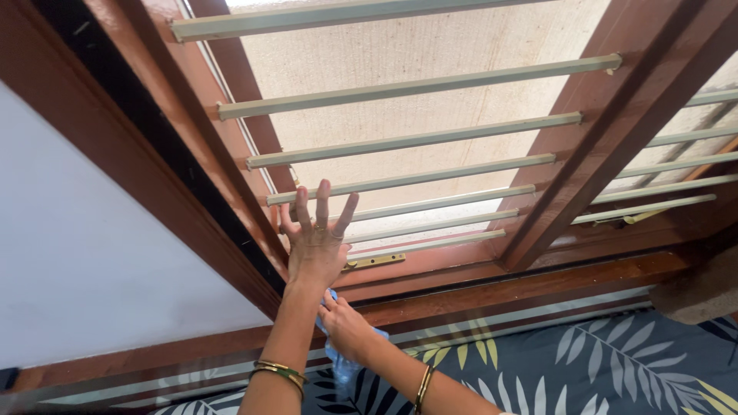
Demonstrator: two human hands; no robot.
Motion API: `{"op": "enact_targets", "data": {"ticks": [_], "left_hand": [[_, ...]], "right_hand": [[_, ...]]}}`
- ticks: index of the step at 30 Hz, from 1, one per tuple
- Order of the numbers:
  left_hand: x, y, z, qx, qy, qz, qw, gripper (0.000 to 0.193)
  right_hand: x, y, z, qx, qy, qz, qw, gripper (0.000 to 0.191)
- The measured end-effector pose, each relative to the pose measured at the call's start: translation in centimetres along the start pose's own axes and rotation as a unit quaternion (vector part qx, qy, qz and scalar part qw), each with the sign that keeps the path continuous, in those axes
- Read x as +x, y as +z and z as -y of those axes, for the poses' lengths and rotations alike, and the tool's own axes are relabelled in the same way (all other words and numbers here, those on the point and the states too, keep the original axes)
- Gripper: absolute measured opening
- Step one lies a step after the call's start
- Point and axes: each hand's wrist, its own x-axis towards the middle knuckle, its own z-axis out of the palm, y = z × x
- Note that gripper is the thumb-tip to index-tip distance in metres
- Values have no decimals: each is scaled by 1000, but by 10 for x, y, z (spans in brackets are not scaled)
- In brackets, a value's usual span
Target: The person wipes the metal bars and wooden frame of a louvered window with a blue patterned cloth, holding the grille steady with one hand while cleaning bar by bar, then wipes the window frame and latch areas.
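My left hand (pixel 314 244) reaches up with its fingers spread and pressed flat at the lower corner of a window, against the pale horizontal bars (pixel 400 142). It holds nothing. There are gold and green bangles (pixel 278 373) on that forearm. Just below it, my right hand (pixel 346 327) is closed on a light blue cloth (pixel 342 360), which rests by the reddish-brown wooden sill (pixel 492 292). The cloth hangs down under the hand, partly hidden by both arms.
The brown wooden window frame (pixel 584 146) has a vertical post to the right of the hands. A brass hinge (pixel 374 261) sits on the bottom rail. A white wall (pixel 84 261) is on the left. A dark leaf-patterned fabric (pixel 600 369) lies below.
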Motion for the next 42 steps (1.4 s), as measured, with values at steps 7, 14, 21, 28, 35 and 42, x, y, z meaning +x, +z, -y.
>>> {"op": "enact_targets", "data": {"ticks": [7,14,21,28,35,42], "left_hand": [[-3,4,1,7,-5,10,1000,114],[-5,14,4,-3,0,6,1000,114],[-7,15,7,-1,10,-9,1000,121],[-5,13,7,-2,-2,31,1000,121],[-5,10,5,15,-12,47,999,122],[-5,11,6,6,0,12,1000,122]], "right_hand": [[-56,-25,-61,14,168,-68,983,52],[-54,-26,-78,-11,246,-149,958,50],[-48,-14,-72,-224,41,-144,963,51],[-76,-61,-113,-299,157,-184,923,51],[-72,-86,-135,-323,369,16,871,22],[-127,-87,-144,-438,304,-139,835,42]]}}
